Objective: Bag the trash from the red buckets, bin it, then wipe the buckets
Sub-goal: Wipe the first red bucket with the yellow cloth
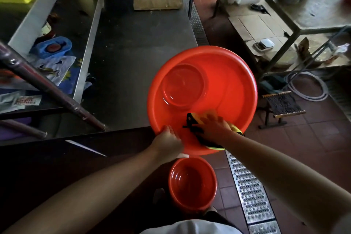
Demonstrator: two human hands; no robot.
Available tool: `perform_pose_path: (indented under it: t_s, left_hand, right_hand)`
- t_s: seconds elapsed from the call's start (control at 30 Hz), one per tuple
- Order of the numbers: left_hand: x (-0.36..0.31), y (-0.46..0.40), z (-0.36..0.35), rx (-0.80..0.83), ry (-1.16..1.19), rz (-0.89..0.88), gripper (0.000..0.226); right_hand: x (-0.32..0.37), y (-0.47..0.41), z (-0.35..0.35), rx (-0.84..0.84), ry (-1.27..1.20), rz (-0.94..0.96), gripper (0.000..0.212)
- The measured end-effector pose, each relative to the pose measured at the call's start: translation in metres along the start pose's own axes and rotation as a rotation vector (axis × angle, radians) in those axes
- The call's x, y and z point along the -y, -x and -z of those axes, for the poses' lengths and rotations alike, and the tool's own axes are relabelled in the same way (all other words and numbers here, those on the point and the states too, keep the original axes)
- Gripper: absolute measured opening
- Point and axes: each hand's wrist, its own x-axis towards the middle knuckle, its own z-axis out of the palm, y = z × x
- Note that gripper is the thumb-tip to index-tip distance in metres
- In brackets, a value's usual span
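The right hand (pixel 212 126) is pressing a yellow and black cloth (pixel 195 129) against the near inner wall of the big bucket (pixel 228 81), fingers spread flat over the cloth rather than curled round it. Just left of that, the left hand (pixel 168 141) is gripping the near rim, thumb over the lip and fingers going under the edge where they are hidden. The big bucket is tilting toward the person, leaning on the corner of the steel table (pixel 136 43) and partly hanging out over the tiled floor.

Below both hands, a small bucket (pixel 191 182) is standing upright on the floor near the person's feet.

Judging by what is lying here, the bagging and binning are looking done: neither bucket is showing any trash, and no bag is appearing in view. The wiping is under way on the big bucket; whether the small one has had its wipe I cannot tell, so it may be left to do.

Beyond the cloth, the big bucket's round base is looking glossy, with thin bright streaks near its edge that could be water. The plastic is a strong orange-red, smooth and wide-rimmed. The small bucket is showing a similar shine inside.
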Motion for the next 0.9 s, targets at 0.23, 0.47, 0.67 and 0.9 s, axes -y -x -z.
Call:
perform_pose_path:
  t_s: [0.23, 0.47, 0.67, 0.9]
  left_hand:
    - [0.008, 0.007, 0.002, -0.064, 0.039, -0.005, 0.057]
    - [0.007, 0.005, -0.002, 0.049, -0.022, -0.068, 0.043]
    - [0.017, 0.0, -0.004, 0.023, -0.007, -0.085, 0.045]
    - [0.015, -0.003, 0.01, -0.014, 0.028, -0.093, 0.023]
  right_hand:
    - [0.032, -0.039, -0.005, 0.112, -0.245, 0.025, 0.06]
    - [0.014, -0.094, -0.008, 0.138, -0.101, -0.014, 0.068]
    - [0.014, -0.133, -0.014, 0.065, -0.187, -0.009, 0.071]
    - [0.016, -0.078, -0.001, 0.078, -0.32, 0.023, 0.069]
